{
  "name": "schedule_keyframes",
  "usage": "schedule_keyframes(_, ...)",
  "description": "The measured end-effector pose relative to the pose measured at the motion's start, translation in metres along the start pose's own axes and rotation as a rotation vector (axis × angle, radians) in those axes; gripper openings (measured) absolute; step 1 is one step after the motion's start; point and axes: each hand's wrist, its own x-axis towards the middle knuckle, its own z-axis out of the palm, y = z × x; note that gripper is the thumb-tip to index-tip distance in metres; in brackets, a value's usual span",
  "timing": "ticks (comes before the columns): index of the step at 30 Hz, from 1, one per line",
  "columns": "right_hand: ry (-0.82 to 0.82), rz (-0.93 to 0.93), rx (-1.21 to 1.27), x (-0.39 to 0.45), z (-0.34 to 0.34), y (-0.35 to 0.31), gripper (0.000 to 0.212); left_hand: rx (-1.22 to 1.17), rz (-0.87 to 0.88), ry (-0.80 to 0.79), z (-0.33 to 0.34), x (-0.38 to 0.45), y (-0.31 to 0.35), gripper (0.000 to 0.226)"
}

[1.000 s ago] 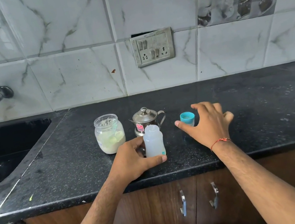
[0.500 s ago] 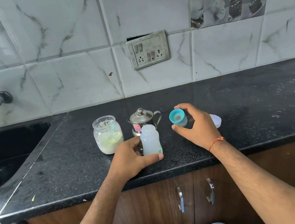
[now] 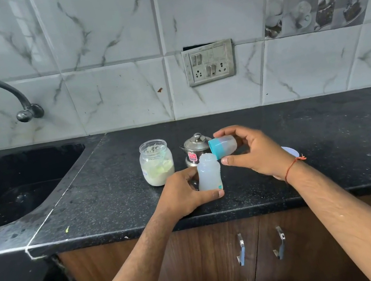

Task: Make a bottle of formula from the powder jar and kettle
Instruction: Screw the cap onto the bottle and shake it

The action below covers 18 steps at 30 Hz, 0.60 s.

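the bottle (image 3: 209, 173) is standing near the front of the black counter (image 3: 328, 140), the left hand (image 3: 184, 195) gripping its base. the right hand (image 3: 253, 150) is holding the teal-ringed cap (image 3: 222, 146) tilted just beside the bottle's mouth. the powder jar (image 3: 156, 161) and steel kettle (image 3: 194, 148) are sitting just behind. cloudy liquid is already filling the bottle, so capping appears to be what is left.

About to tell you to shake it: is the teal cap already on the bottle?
No, the right hand holds the cap tilted on its side just above the bottle, which the left hand grips on the counter.
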Motion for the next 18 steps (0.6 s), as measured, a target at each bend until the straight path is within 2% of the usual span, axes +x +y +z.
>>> schedule_keyframes(9,-0.222,-0.056,-0.126,0.017,0.0,-0.027,0.068,-0.052,0.007,0.002,0.003,0.002,-0.004,0.058)
schedule_keyframes(14,-0.181,-0.047,-0.071,0.019,0.009,-0.019,0.058,-0.035,0.009,-0.015,0.003,0.003,-0.006,0.068)
schedule_keyframes(18,-0.145,-0.053,-0.002,0.012,0.014,-0.009,0.057,-0.036,0.012,-0.013,0.004,0.003,-0.006,0.067)
